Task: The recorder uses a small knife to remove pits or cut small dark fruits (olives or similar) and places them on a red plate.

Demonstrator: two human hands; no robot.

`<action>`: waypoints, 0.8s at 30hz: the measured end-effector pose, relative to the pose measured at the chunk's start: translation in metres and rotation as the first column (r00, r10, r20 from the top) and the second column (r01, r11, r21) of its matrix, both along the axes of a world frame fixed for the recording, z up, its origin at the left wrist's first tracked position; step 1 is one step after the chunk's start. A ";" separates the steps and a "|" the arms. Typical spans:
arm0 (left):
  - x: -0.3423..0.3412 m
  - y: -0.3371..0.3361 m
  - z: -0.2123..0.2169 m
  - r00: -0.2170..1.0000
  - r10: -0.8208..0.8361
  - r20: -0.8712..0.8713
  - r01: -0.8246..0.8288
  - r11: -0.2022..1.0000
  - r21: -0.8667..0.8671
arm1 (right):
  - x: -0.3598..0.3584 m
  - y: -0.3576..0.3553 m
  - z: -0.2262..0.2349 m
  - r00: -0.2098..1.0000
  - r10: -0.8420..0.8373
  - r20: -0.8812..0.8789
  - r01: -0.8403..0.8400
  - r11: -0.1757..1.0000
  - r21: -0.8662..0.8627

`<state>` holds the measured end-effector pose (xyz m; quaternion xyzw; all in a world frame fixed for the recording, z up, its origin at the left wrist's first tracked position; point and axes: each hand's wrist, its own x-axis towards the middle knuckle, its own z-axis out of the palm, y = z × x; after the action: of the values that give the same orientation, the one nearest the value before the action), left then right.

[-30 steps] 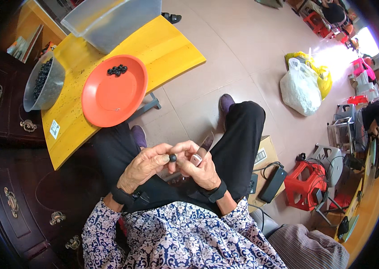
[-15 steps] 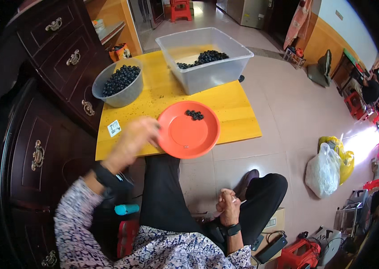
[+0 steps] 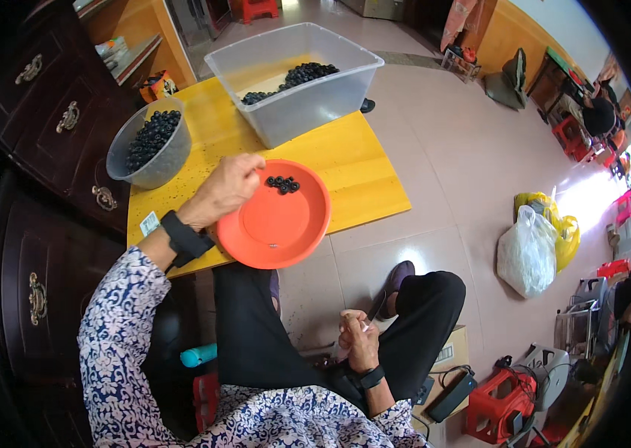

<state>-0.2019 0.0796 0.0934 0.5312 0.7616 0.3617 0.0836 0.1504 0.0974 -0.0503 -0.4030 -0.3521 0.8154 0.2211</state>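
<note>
"Presently, the left hand (image 3: 227, 188)?"
"Curled, contents indeterminable, above left rim of red plate (image 3: 297, 243); dark round pieces (image 3: 283, 185) just right, mid-frame."
"Right hand (image 3: 361, 346)?"
"Closed round knife (image 3: 378, 305), lower centre. Clear tub (image 3: 315, 116), upper left."

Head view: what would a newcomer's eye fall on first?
Probably the bright orange plate on the yellow table, with a cluster of dark round pieces toward its far side and the left fingers near its upper-left rim. Farther back stand a round tub to the left and a larger rectangular bin, both holding more dark pieces. Off to the right, a white bag and a yellow bag rest on the floor.
</note>
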 end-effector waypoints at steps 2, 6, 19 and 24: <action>0.005 0.009 -0.011 0.976 -0.074 -0.206 0.046 0.990 -0.135 | 0.000 -0.001 0.003 1.000 -0.009 -0.018 0.009 1.000 -0.024; 0.010 0.014 -0.021 0.938 -0.118 -0.326 0.081 0.989 -0.127 | -0.001 0.000 0.011 1.000 -0.025 0.008 0.026 0.998 -0.061; 0.083 -0.029 0.030 0.897 -0.012 0.441 0.094 0.982 -0.165 | 0.000 0.000 0.015 1.000 -0.015 0.016 0.012 0.986 0.167; 0.161 -0.072 0.002 0.460 -0.020 0.888 0.197 0.977 -0.081 | 0.001 -0.006 0.032 0.997 0.017 -0.075 -0.003 0.984 0.179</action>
<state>-0.0411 0.0077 0.0955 0.3064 0.6017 0.5104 0.5325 0.1512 0.0916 -0.0180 -0.3483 -0.4173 0.7962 0.2657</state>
